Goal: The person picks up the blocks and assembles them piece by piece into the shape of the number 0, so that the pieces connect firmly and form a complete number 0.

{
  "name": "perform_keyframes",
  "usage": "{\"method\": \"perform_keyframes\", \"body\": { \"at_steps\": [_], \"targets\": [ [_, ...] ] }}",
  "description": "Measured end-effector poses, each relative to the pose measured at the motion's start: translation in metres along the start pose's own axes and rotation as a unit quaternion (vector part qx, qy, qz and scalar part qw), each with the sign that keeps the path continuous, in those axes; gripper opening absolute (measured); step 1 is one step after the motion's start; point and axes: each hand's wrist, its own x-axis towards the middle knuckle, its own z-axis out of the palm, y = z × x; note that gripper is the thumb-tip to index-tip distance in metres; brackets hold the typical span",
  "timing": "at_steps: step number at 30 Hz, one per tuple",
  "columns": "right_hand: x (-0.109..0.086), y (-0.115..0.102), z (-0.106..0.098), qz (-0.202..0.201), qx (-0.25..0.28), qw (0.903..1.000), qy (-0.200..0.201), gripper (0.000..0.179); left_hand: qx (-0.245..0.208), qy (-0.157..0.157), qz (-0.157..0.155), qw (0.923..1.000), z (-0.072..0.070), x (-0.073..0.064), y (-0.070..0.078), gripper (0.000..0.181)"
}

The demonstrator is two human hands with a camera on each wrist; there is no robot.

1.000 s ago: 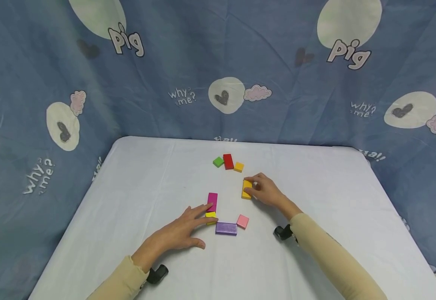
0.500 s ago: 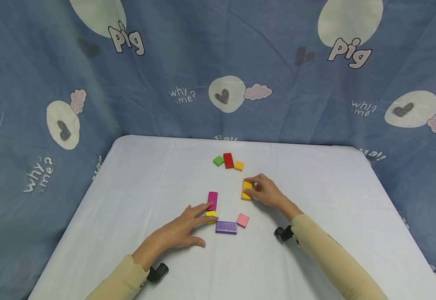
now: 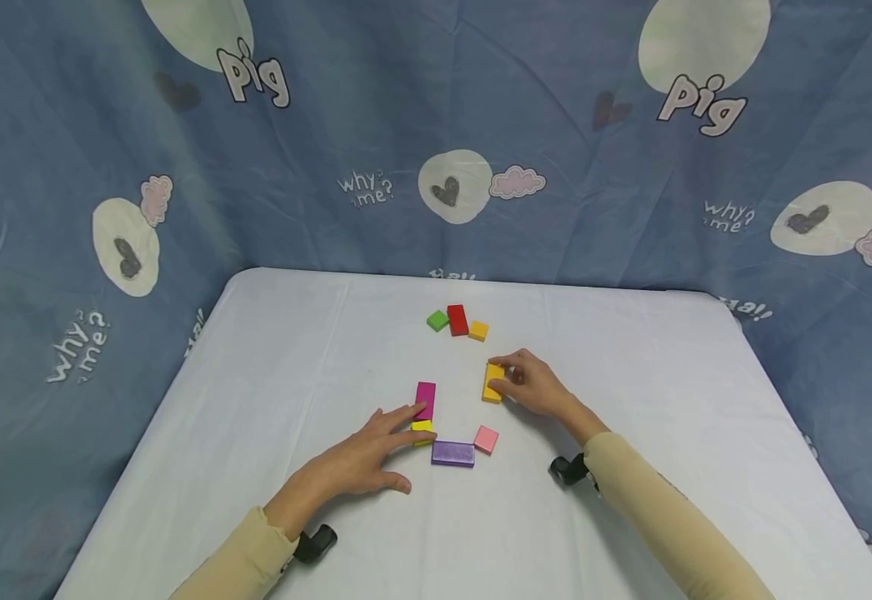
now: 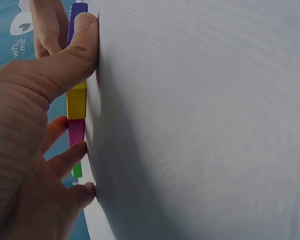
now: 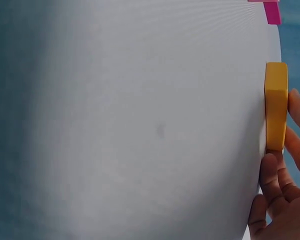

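Note:
My right hand point(image 3: 533, 385) pinches a long orange-yellow block point(image 3: 490, 393) between thumb and fingers. In the right wrist view that block point(image 5: 276, 107) stands low on the white cloth, fingers along its far side. My left hand point(image 3: 357, 457) lies with fingers spread. One fingertip overlaps a magenta block point(image 3: 425, 394), another crosses a small yellow block point(image 3: 422, 426). The left wrist view has the yellow block point(image 4: 76, 104) end to end with the magenta one, the thumb in front. A purple block point(image 3: 453, 454) adjoins the yellow one's corner; a pink square block point(image 3: 486, 440) touches its right end.
Farther back on the white-covered table point(image 3: 293, 350) lie a green block point(image 3: 438, 321), a red block point(image 3: 458, 320) and a small orange block point(image 3: 478, 332), close together. A blue printed curtain point(image 3: 556, 208) hangs behind and at both sides.
My right hand has slid the long orange-yellow block slightly nearer, toward the pink block. The left hand and the other blocks keep their places; the head view has shifted a little.

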Motion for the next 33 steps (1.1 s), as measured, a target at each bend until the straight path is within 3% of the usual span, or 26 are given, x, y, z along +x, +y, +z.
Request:
{"method": "perform_keyframes", "body": {
  "at_steps": [33],
  "targets": [
    [-0.0070,0.0003,0.0042,-0.011,0.013,0.9997,-0.016,0.044,-0.003,0.004,0.006,1.0000,0.0006,-0.0002,-0.0004,0.074]
  ]
}}
